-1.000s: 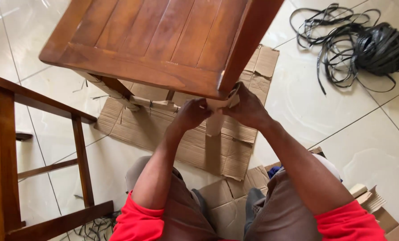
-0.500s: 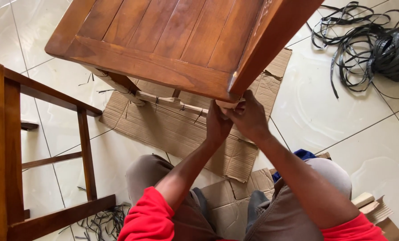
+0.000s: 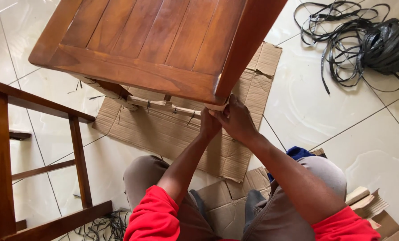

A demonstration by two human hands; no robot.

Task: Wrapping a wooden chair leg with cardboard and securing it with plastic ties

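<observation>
Both hands, left hand [image 3: 208, 125] and right hand [image 3: 237, 120], seemingly pinching cardboard wrap [image 3: 217, 107] under chair [image 3: 155, 44] corner; far leg [image 3: 108, 91] wrapped already.

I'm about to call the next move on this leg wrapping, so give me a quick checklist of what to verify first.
1. Both hands on the pale cardboard wrap at the brown wooden chair's corner: ok, left hand and right hand touch it.
2. Wrap secured: cannot tell, fingers hide it.
3. Flattened brown cardboard sheet beneath: ok.
4. Coiled black plastic strapping at hand: not ok, it lies apart.
5. Second wooden frame apart: ok.
</observation>
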